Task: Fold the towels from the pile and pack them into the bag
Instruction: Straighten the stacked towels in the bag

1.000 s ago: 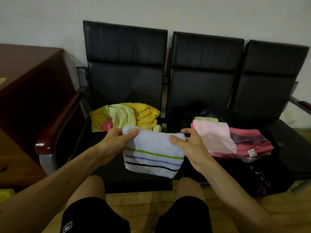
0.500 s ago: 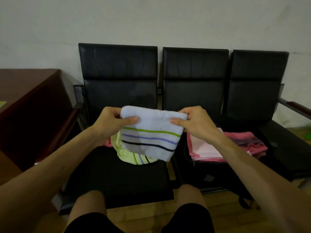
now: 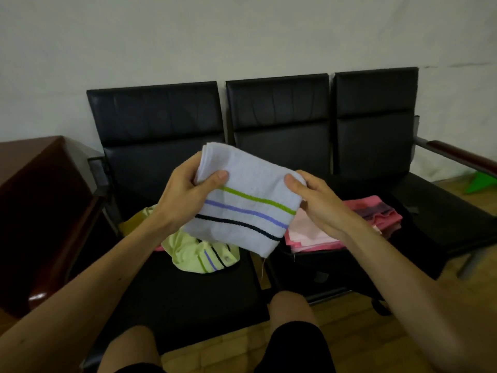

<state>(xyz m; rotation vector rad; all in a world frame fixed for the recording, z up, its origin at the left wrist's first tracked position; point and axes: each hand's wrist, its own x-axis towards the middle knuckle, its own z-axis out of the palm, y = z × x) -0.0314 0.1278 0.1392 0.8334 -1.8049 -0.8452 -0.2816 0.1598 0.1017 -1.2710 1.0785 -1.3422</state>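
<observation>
Hands both busy: left hand (image 3: 185, 192) pinches folded striped towel (image 3: 250, 208) at its left edge, thumb on top; right hand (image 3: 320, 203) grips the right edge. Towel held in air above the chairs (image 3: 188, 292). Yellow-green pile (image 3: 199, 254) lies on the chairs' left seat, pink folded stack (image 3: 376, 214) on the middle seat.
</observation>
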